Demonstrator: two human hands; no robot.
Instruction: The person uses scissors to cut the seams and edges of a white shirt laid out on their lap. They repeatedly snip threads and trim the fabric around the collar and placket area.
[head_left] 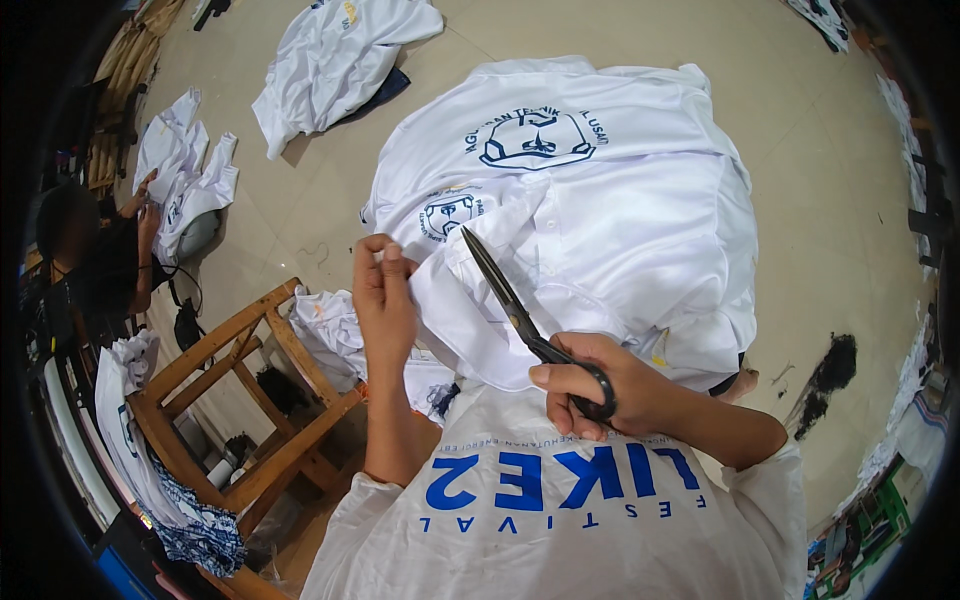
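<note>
My right hand (605, 385) is closed round the handles of a pair of large black scissors (512, 305). The scissors' blades lie together and point up and to the left, over a white shirt (640, 240). Spread across my lap, the shirt has a buttoned placket and dark blue printed emblems. At its left edge my left hand (385, 290) pinches a fold of the white cloth between thumb and fingers. The scissors' tip rests over the cloth beside the smaller emblem; whether it touches cannot be made out.
A wooden frame (240, 385) stands at my left, with white garments (325, 325) beside it. Another white shirt (335, 70) lies on the tiled floor ahead. At far left a person (95, 250) handles a white garment (185, 175). Black scraps (828, 380) lie at right.
</note>
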